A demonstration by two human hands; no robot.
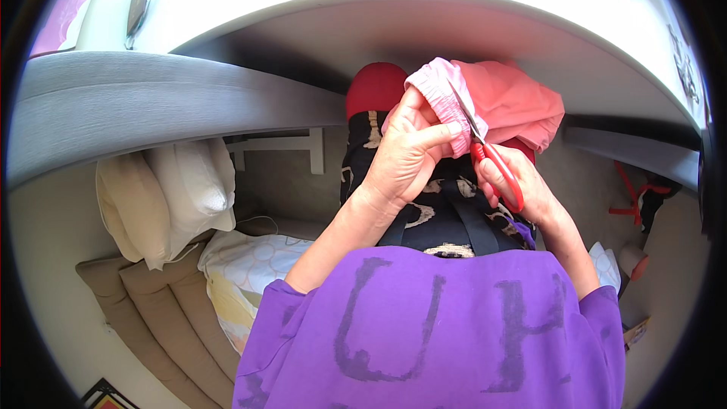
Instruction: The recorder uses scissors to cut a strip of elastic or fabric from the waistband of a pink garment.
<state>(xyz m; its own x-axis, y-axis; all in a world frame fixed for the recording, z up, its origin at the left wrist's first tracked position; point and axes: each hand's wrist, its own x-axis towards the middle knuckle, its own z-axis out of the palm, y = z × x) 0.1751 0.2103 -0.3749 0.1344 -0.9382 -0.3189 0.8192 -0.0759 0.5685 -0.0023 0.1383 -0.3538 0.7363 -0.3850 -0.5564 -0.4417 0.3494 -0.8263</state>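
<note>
My left hand [412, 147] grips the gathered, elastic edge of a pink fabric piece [517, 99], with the thumb on top and fingers behind the cloth. The lighter pink ruffled band [434, 85] stands up over my fingertips. In my right hand [514, 182] is a pair of red-handled scissors [500, 173], my fingers in and around the handles. Its metal blades lie along the ruffled band and point up and away from me. Whether the blades cut into the cloth is hard to tell. The rest of the pink cloth hangs over to the right, above my lap.
A white table [397, 0] curves across ahead of me. At left is a grey padded bed edge [142, 91], with pillows [187, 187] below it. Brown cushions [164, 318] lie lower left. A red-framed item [636, 199] stands on the floor at right.
</note>
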